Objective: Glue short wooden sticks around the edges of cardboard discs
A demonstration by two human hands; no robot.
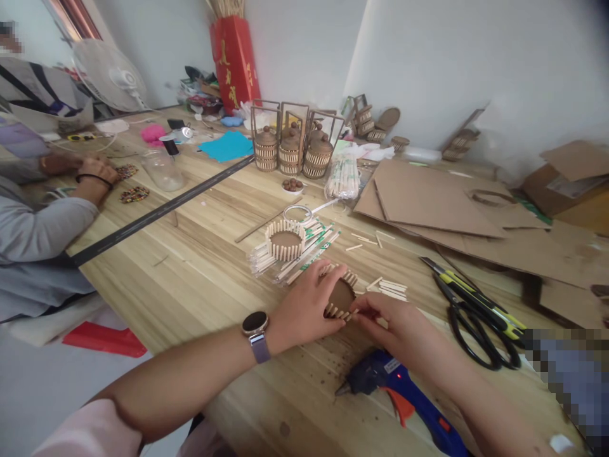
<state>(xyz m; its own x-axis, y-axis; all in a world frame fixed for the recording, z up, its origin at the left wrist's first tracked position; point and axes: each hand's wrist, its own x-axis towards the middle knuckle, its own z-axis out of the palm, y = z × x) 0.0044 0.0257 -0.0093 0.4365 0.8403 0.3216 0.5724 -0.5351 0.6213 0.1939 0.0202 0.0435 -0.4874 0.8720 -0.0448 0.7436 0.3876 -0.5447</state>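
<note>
My left hand (311, 304), with a watch on its wrist, is wrapped round the side of a small round basket (341, 296) with a brown cardboard base and short wooden sticks standing round its rim. At the basket's near right edge, my right hand (387, 320) pinches with thumb and forefinger; a small stick end seems to show there. A second stick-walled basket (285, 241) stands just beyond, on wrapped chopsticks (311, 251). Cut stick pieces (392, 289) lie right of the held basket. Below my right hand rests a blue glue gun (399, 393).
Black scissors (471, 330) and a yellow utility knife (480, 298) lie at the right, before stacked cardboard sheets (428, 203). Several finished lidded baskets (291, 149) with tall handles stand at the back. At the left, another person's hands (98, 174) handle beads beside a jar (163, 168).
</note>
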